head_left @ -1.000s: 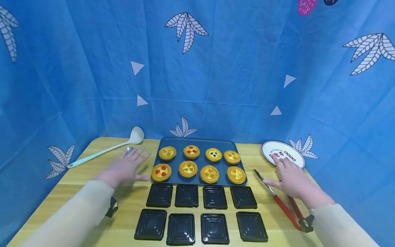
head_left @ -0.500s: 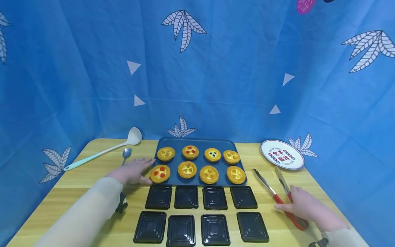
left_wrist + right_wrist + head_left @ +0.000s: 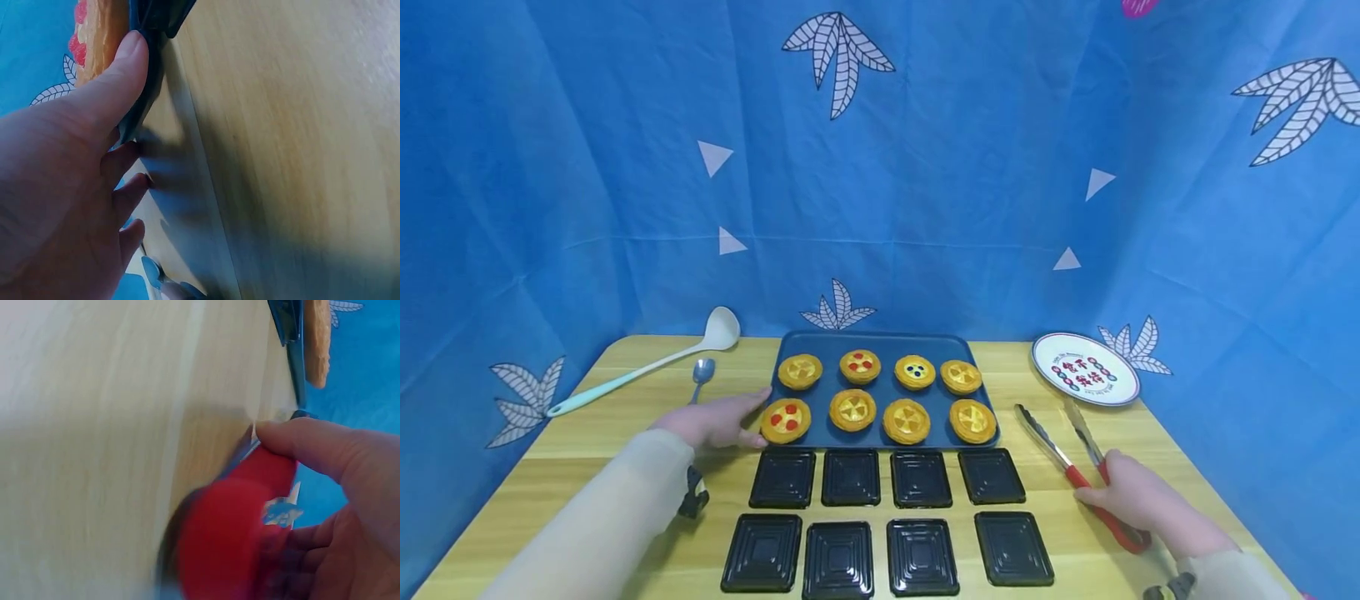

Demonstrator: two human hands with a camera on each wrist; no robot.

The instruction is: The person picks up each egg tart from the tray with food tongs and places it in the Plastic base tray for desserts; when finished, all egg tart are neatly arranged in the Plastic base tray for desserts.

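Note:
My left hand (image 3: pixel 718 421) rests at the left edge of a dark blue tray (image 3: pixel 827 346) that bears several round tarts. In the left wrist view its thumb touches the tray's edge beside a red-topped tart (image 3: pixel 103 37), and the other fingers extend loosely along that side. My right hand (image 3: pixel 1138 500) holds a pair of red-handled tongs (image 3: pixel 1078 479), which lie spread apart on the table. Seen from the right wrist, the thumb presses one red handle (image 3: pixel 219 537) while the fingers curl at the other, partly hidden and blurred.
Several black square plastic dishes (image 3: pixel 921 479) stand in two rows before the tray. A white plate (image 3: pixel 1086 369) with red lettering lies at the back right. On the left are a white ladle (image 3: pixel 721 329) with a mint handle and a metal spoon (image 3: pixel 703 372). A blue curtain (image 3: pixel 917 167) hangs behind.
My left hand has moved right to the tray's left edge, uncovering the spoon. The right hand has come back from over the plate and down to the handles of the tongs, which it now holds.

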